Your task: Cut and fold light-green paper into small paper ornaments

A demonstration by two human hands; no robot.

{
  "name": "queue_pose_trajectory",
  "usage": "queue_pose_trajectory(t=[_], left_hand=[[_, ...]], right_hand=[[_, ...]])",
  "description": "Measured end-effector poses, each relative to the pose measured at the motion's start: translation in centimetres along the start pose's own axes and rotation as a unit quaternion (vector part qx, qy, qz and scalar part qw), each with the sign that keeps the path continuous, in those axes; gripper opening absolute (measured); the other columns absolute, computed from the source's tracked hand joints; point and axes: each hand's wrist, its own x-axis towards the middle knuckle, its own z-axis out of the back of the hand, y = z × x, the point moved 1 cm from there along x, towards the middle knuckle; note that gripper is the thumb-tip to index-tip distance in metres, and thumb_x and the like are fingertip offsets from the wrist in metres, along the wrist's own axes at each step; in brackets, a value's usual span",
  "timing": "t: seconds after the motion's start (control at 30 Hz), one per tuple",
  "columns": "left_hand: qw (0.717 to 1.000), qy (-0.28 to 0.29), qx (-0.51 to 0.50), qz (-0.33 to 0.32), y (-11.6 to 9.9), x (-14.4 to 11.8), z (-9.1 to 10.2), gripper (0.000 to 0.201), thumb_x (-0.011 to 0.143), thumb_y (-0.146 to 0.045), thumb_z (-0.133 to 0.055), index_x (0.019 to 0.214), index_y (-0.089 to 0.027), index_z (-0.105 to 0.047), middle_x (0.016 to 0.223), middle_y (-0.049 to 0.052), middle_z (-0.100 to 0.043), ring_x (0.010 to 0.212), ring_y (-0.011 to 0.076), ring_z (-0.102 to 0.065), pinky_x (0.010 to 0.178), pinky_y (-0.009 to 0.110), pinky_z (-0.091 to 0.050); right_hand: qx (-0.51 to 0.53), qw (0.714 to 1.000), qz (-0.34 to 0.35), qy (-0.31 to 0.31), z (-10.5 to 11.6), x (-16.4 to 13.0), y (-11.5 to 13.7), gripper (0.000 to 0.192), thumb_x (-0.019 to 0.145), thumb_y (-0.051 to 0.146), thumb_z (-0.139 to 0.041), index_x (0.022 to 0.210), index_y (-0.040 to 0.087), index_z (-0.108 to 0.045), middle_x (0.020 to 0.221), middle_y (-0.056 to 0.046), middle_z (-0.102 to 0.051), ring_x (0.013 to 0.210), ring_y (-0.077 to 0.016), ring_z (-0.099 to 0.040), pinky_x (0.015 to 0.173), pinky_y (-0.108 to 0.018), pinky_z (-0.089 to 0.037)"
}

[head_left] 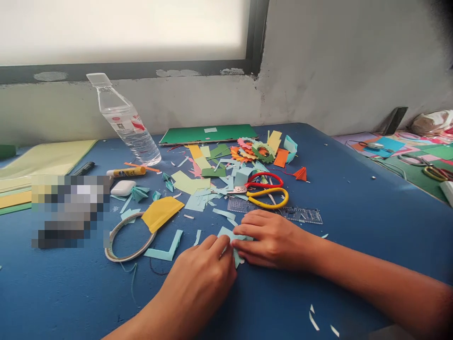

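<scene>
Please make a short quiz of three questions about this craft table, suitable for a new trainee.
1. True or false: both hands press one light blue paper piece against the blue table.
2. What lies directly behind the right hand? A) water bottle B) scissors C) glue stick
3. What colour is the paper resting on the tape ring to the left of the left hand?

Key: 1 true. 2 B, the scissors with red and yellow handles. 3 yellow.
</scene>
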Motion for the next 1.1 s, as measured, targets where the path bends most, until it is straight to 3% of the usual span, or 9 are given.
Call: queue_pose_trajectory(t=[0.2,0.4,0.63,0.77,0.87,1.0,1.1], left_hand=[[1.0,0.004,-0.005,-0.012,0.2,0.3,0.5,0.019,0.082,-0.007,-0.048,0.077,-0.017,-0.063,0.065,0.003,-0.06,0.058,0.0209,-0.06,0.048,0.031,-0.05],[0.998,0.05,-0.016,0.02,0.1,0.4,1.2,0.017,0.083,-0.013,-0.051,0.087,-0.017,-0.067,0.059,0.001,-0.064,0.054,0.0224,-0.063,0.051,0.034,-0.053],[0.99,0.108,-0.059,0.067,0.6,0.6,1.5,0.018,0.085,-0.015,-0.05,0.078,-0.02,-0.067,0.063,0.001,-0.067,0.061,0.0215,-0.066,0.053,0.028,-0.048],[0.986,0.089,-0.111,0.091,1.7,0.9,1.3,0.014,0.084,-0.02,-0.055,0.092,-0.022,-0.066,0.078,0.001,-0.07,0.069,0.0192,-0.067,0.053,0.024,-0.043],[0.99,0.079,-0.11,0.037,2.2,1.0,0.9,0.017,0.088,-0.021,-0.053,0.097,-0.025,-0.067,0.073,-0.001,-0.069,0.064,0.0177,-0.066,0.049,0.023,-0.037],[0.994,0.048,-0.1,-0.002,2.3,1.1,0.4,0.017,0.09,-0.022,-0.051,0.091,-0.022,-0.068,0.066,0.0,-0.066,0.057,0.0162,-0.062,0.047,0.023,-0.034],[0.994,0.031,-0.102,-0.002,2.1,1.0,-0.2,0.024,0.092,-0.022,-0.046,0.082,-0.019,-0.068,0.063,0.002,-0.064,0.056,0.017,-0.06,0.047,0.024,-0.034]], right_hand=[[-0.005,0.999,-0.032,0.001,-0.1,-0.4,-0.5,0.018,0.089,0.028,-0.052,0.09,0.019,-0.068,0.086,-0.004,-0.065,0.079,-0.0182,-0.053,0.081,-0.035,-0.041],[0.01,0.997,-0.071,-0.017,-0.1,-0.5,-1.0,0.016,0.086,0.025,-0.056,0.083,0.021,-0.072,0.079,-0.004,-0.065,0.079,-0.0189,-0.052,0.079,-0.035,-0.038],[0.05,0.99,-0.129,0.012,0.5,-0.4,-1.5,0.018,0.082,0.022,-0.057,0.075,0.022,-0.073,0.079,-0.004,-0.065,0.077,-0.019,-0.053,0.076,-0.035,-0.037],[0.048,0.991,-0.125,0.03,0.7,-0.4,-1.5,0.019,0.084,0.023,-0.056,0.076,0.022,-0.073,0.081,-0.005,-0.065,0.078,-0.0196,-0.053,0.074,-0.034,-0.038],[0.061,0.989,-0.121,0.052,1.0,-0.4,-1.4,0.016,0.083,0.03,-0.061,0.085,0.02,-0.072,0.087,-0.007,-0.065,0.083,-0.0209,-0.054,0.079,-0.035,-0.04],[0.078,0.987,-0.117,0.081,1.5,-0.6,-1.1,0.046,0.073,0.051,-0.069,0.102,0.015,-0.068,0.108,-0.012,-0.062,0.101,-0.0272,-0.052,0.092,-0.043,-0.035],[0.093,0.988,-0.096,0.075,1.4,-0.5,-0.9,0.029,0.082,0.04,-0.064,0.098,0.017,-0.067,0.108,-0.01,-0.062,0.099,-0.0245,-0.053,0.092,-0.041,-0.037]])
